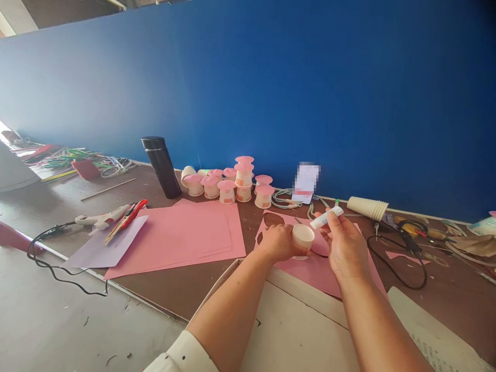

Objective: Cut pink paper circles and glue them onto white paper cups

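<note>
My left hand (278,242) is closed round a small white paper cup (303,236), held on its side above a pink paper sheet with round holes cut out of it (315,268). My right hand (344,244) grips a white glue stick (326,217), its tip just right of the cup. A pink paper disc (320,247) shows between the two hands.
Several finished pink-roofed cup houses (232,185) stand by the blue wall, next to a black flask (161,166). Pink sheets (186,235), a lilac sheet (110,243), a glue gun (101,219) and a red cutter (129,217) lie left. Stacked cups (367,207) and cables (403,248) lie right.
</note>
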`<state>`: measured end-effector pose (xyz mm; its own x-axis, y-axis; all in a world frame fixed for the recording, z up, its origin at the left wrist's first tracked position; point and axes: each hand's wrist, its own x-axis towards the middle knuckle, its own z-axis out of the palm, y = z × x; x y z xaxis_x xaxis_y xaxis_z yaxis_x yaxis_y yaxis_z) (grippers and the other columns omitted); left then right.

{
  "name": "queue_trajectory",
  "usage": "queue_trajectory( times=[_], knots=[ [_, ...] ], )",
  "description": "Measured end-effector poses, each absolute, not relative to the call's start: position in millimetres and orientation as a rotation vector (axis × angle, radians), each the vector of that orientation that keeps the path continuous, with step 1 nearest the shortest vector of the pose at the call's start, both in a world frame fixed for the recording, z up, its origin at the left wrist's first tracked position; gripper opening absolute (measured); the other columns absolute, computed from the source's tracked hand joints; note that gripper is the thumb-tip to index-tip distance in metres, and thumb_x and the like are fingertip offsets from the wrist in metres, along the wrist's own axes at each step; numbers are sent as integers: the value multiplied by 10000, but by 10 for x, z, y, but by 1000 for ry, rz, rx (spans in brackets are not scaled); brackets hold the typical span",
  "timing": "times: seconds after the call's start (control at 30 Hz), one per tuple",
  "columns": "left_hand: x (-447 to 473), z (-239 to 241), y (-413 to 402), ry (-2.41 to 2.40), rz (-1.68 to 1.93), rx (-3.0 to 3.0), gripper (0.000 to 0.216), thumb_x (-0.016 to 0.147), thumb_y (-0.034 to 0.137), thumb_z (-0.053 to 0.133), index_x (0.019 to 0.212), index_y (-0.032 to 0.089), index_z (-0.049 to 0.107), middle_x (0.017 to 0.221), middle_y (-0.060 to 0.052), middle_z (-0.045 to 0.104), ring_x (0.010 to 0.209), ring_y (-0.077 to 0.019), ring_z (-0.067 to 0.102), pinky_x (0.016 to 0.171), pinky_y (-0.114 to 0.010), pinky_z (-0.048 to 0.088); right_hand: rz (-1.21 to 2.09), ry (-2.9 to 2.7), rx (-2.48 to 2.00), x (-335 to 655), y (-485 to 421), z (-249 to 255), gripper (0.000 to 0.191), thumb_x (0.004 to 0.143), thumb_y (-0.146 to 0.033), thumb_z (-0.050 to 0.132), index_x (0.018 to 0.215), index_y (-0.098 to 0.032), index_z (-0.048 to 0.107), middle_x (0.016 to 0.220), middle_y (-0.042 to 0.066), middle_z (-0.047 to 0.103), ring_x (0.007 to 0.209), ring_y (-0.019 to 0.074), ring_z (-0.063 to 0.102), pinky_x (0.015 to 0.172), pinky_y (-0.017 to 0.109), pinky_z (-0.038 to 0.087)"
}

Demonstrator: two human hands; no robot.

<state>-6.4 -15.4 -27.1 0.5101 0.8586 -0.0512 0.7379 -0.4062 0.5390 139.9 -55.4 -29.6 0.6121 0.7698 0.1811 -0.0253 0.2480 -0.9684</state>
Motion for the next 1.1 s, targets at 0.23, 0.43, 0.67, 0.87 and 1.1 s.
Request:
queue_trajectory(
  times=[0.23, 0.43, 0.67, 0.87, 1.1],
  knots=[
    [-54, -251, -182, 1330, 299, 2253, 671, 613, 687, 700, 1087, 225, 591, 1123, -94, 655, 1107, -313, 573, 949, -428, 427, 663, -770, -1203, 1382, -595, -270, 406, 767, -548, 726, 962, -192, 721, 963, 78, 766, 898, 211, 695, 826, 331, 527],
    [-55, -278, -175, 1316, 313, 2258, 644, 623, 676, 690, 1074, 228, 586, 1097, -77, 665, 1070, -298, 588, 908, -410, 443, 446, -982, -1373, 1285, -705, -155, 403, 766, -528, 722, 982, -187, 723, 939, 87, 765, 902, 263, 706, 803, 369, 536],
    [-20, -286, -180, 1344, 316, 2290, 621, 643, 680, 664, 1032, 201, 593, 1062, -102, 677, 1032, -307, 609, 891, -419, 447, 311, -1257, -1490, 1217, -747, -183, 435, 800, -543, 667, 1084, -220, 730, 968, 65, 765, 888, 270, 695, 802, 369, 521],
    [2, -380, -135, 1323, 348, 2310, 639, 643, 716, 641, 1037, 214, 604, 1041, -97, 688, 1030, -312, 619, 871, -422, 461, 288, -1361, -1529, 1227, -739, -207, 470, 833, -539, 615, 1157, -213, 715, 1045, 76, 759, 935, 278, 683, 840, 385, 508],
    [-24, -325, -152, 1336, 292, 2297, 664, 651, 737, 624, 1070, 223, 598, 1083, -91, 681, 1084, -313, 600, 907, -432, 450, 374, -1283, -1498, 1263, -772, -147, 448, 843, -544, 611, 1109, -205, 733, 992, 76, 770, 940, 274, 690, 831, 366, 512]
  ],
)
